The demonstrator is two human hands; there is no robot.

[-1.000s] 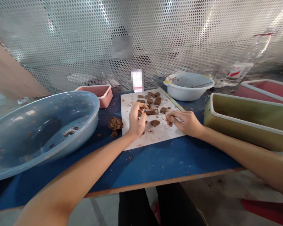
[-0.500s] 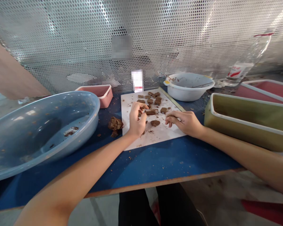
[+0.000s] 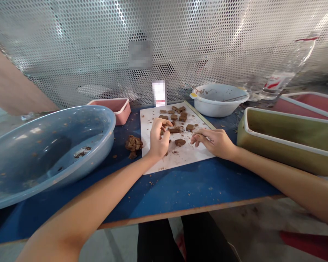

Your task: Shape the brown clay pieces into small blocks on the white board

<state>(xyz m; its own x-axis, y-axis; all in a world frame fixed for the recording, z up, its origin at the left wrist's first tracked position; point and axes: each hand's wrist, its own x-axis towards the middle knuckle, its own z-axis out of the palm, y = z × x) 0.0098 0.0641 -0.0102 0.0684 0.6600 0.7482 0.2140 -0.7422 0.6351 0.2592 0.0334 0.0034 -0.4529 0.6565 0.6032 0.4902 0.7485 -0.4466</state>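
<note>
A white board lies on the blue table with several small brown clay pieces on it. My left hand rests on the board, its fingers curled around a brown piece by the cluster. My right hand lies on the board's right side, fingers pinched together on something small I cannot make out. A flattened brown piece sits between the two hands. A bigger brown lump lies on the table just left of the board.
A large blue basin fills the left. A pink tray and a white bowl stand behind the board. An olive tub and a red tray are on the right, with a plastic bottle by the perforated metal screen.
My right hand has crept slightly left across the board. My left hand stays in place.
</note>
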